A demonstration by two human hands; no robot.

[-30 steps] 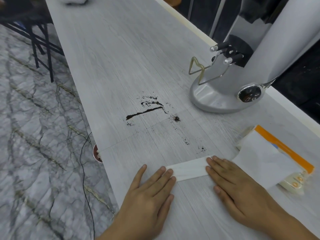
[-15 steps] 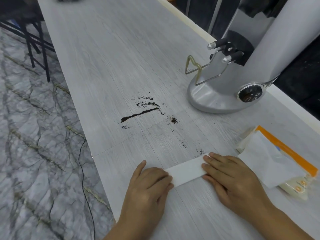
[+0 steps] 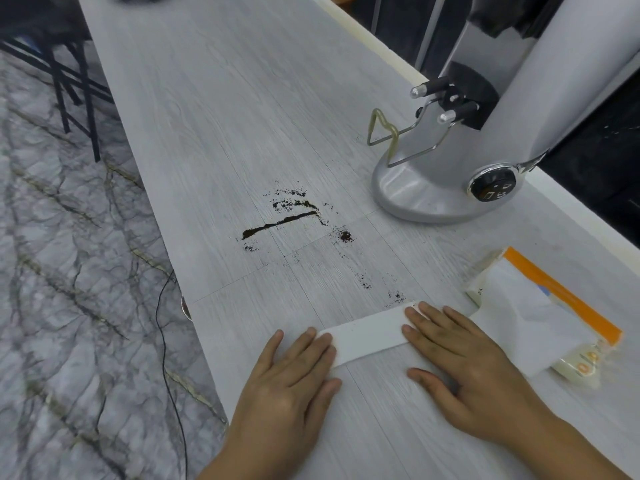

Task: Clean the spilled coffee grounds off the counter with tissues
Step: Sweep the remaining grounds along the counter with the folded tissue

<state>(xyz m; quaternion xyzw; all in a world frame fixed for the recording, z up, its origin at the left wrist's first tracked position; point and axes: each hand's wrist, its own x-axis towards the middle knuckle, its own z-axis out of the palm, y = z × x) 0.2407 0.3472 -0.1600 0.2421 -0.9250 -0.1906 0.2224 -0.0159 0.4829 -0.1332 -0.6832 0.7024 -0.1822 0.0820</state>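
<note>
White and folded into a long flat strip, the paper tissue (image 3: 367, 336) lies on the pale grey wood-grain counter (image 3: 225, 116) near its front edge, just short of the nearest specks. The left hand (image 3: 291, 386) presses one end with straight fingers held close together. The right hand (image 3: 464, 368) presses the other end, fingers flat and slightly spread, thumb on the bare counter. Neither hand grips; both flatten the strip, likely to give it a firm, straight edge for pushing. The dark brown spilled coffee grounds (image 3: 280, 223) lie beyond the strip as a thin line and scattered crumbs, between it and the silver coffee grinder (image 3: 433, 195). The orange-striped soft tissue pack (image 3: 568, 299) sits just right of the right hand, with a sheet (image 3: 519, 317) pulled up from it, handy for a second wipe. The wiping itself appears not yet begun.
</note>
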